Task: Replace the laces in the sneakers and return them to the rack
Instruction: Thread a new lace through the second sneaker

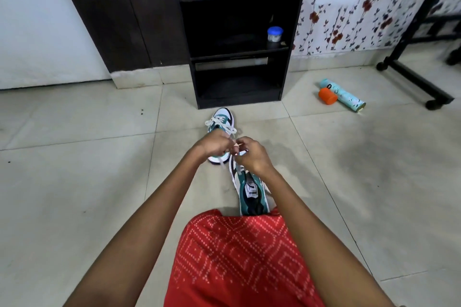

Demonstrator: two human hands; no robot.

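Two teal-and-white sneakers lie on the tiled floor in front of a black shoe rack [239,40]. The near sneaker [252,194] points away from me, its tongue label showing. The far sneaker [222,119] lies beyond it with a white lace [219,123] across its top. My left hand [214,144] and my right hand [252,154] meet over the front of the near sneaker, fingers curled, each pinching a white lace strand. A loose lace end [222,161] hangs below my left hand. The eyelets under my hands are hidden.
A small jar with a blue lid [275,33] stands on the rack's middle shelf. A teal bottle [349,95] and an orange cup [328,96] lie on the floor to the right. A black wheeled stand [421,82] is at far right. My red patterned garment [239,257] fills the foreground.
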